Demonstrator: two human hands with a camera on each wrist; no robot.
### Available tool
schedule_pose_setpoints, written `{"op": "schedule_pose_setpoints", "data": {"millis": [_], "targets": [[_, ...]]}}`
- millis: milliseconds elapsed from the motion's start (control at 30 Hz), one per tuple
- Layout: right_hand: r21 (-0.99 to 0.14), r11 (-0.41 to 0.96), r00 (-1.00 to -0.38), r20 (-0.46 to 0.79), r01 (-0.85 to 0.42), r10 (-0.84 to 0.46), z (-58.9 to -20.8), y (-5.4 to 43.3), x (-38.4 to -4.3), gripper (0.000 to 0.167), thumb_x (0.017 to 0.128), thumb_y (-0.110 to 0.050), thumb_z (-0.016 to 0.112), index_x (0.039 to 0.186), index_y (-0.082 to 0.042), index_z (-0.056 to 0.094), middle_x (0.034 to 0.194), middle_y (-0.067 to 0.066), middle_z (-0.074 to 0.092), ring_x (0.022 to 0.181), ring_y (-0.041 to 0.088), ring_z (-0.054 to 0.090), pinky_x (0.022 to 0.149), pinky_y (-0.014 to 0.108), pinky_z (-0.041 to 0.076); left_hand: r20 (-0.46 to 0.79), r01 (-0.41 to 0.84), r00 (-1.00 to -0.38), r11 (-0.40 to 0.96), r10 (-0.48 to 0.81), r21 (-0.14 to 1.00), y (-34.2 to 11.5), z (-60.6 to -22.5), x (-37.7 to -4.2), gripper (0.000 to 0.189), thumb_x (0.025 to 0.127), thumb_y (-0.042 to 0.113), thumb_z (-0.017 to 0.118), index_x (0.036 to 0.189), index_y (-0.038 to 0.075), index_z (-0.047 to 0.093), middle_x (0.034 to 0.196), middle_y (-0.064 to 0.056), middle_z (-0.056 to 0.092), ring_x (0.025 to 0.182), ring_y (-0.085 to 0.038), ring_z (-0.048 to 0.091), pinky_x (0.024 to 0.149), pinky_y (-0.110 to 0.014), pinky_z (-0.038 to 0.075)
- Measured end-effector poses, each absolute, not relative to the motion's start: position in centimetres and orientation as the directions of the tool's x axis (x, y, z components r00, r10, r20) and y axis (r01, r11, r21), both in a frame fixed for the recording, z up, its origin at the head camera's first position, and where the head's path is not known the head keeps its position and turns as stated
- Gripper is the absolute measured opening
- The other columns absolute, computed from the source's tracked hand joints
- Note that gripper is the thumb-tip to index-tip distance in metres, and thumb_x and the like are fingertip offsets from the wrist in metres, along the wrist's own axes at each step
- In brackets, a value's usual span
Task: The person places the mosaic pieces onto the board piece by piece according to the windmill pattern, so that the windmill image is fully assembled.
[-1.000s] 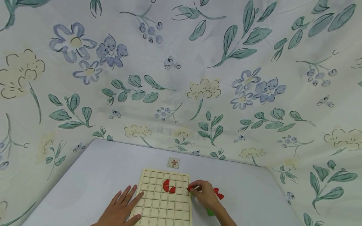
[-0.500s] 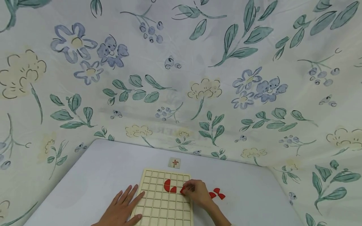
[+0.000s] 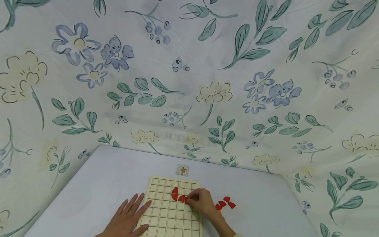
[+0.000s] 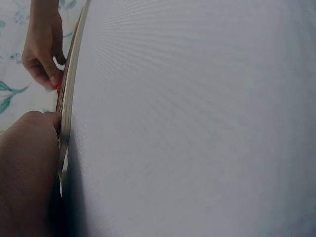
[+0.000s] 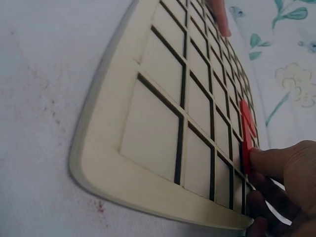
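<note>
Two hands are at the board (image 3: 170,214) on the bench (image 3: 74,184). The right hand (image 3: 204,202), at the board's 2 o'clock, has thumb and fingers drawn together, pinching a red piece (image 3: 187,200); they cover most of it, so I cannot tell whether it sits fully down in the board. The left hand (image 3: 125,217), at 8 o'clock, lies with fingers straight and spread, thumb and forefinger reaching onto the board. Inside the board, toward 12 o'clock, lie a red half-round (image 3: 174,194) spanning two cells and, just beside it at 4 o'clock, a red wedge (image 3: 181,198); the pinched piece is at that wedge's 3 o'clock. Outside, past the board's 3 o'clock edge, four loose wedges (image 3: 222,204) lie close together, with an orange piece (image 3: 219,212) partly covered. A card (image 3: 183,170) lies beyond the 12 o'clock edge.
</note>
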State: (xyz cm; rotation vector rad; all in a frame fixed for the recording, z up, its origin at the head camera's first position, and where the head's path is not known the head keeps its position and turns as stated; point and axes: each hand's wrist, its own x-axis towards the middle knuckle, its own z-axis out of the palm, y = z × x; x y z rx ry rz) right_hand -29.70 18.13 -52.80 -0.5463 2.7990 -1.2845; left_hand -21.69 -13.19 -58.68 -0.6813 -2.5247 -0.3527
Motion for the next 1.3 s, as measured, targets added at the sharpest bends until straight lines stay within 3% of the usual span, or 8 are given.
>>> {"op": "schedule_pose_setpoints", "data": {"millis": [300,533,900,1067,1300], "targets": [[-0.713,0.622,-0.938,0.154,-0.324,-0.312,-52.4,17.5,-29.5,0.006,0.083,-0.003,0.076,0.083,-0.009,0.073,0.073,-0.009,0.062,0.064,0.005,0.054,0.058,0.023,0.047,0.534,0.526,-0.747,0.843,0.396,0.111,-13.3,-59.1,-21.9,0.07,0.09,0.061,0.057,0.145,0.018,0.05,0.149,-0.014,0.043,0.149,-0.016,0.007,0.113,-0.028,-0.011],[-0.747,0.597,-0.931,0.079,-0.291,-0.355,-52.3,18.0,-29.3,0.013,0.08,-0.01,0.081,0.091,-0.008,0.074,0.08,-0.006,0.064,0.067,0.007,0.053,0.059,0.024,0.046,0.494,0.517,-0.777,0.844,0.39,0.147,-13.3,-58.9,-21.5,0.07,0.091,0.061,0.055,0.146,0.018,0.049,0.15,-0.013,0.042,0.148,-0.009,-0.004,0.112,-0.026,-0.014],[-0.729,0.593,-0.928,0.161,-0.342,-0.336,-52.9,17.7,-29.2,0.014,0.079,-0.005,0.08,0.092,-0.007,0.073,0.083,-0.003,0.065,0.067,0.006,0.053,0.058,0.023,0.046,0.531,0.526,-0.748,0.843,0.397,0.11,-13.2,-59.3,-21.5,0.07,0.091,0.061,0.057,0.146,0.019,0.048,0.149,-0.014,0.044,0.149,-0.011,0.0,0.114,-0.028,-0.01],[-0.711,0.616,-0.928,0.145,-0.339,-0.343,-52.8,17.5,-29.5,0.02,0.079,-0.004,0.08,0.098,-0.003,0.074,0.084,-0.002,0.065,0.07,0.005,0.056,0.061,0.023,0.048,0.519,0.525,-0.757,0.842,0.398,0.12,-13.3,-59.1,-21.5,0.07,0.092,0.061,0.056,0.147,0.019,0.047,0.149,-0.014,0.043,0.149,-0.012,0.0,0.113,-0.028,-0.011],[-0.681,0.636,-0.911,0.115,-0.363,-0.397,-51.9,17.6,-29.9,0.016,0.08,-0.002,0.077,0.096,-0.003,0.075,0.083,-0.002,0.063,0.072,0.007,0.056,0.064,0.024,0.049,0.525,0.522,-0.756,0.844,0.39,0.125,-13.2,-59.2,-21.8,0.07,0.091,0.062,0.056,0.146,0.02,0.049,0.148,-0.014,0.044,0.149,-0.011,0.0,0.113,-0.028,-0.012]]}}
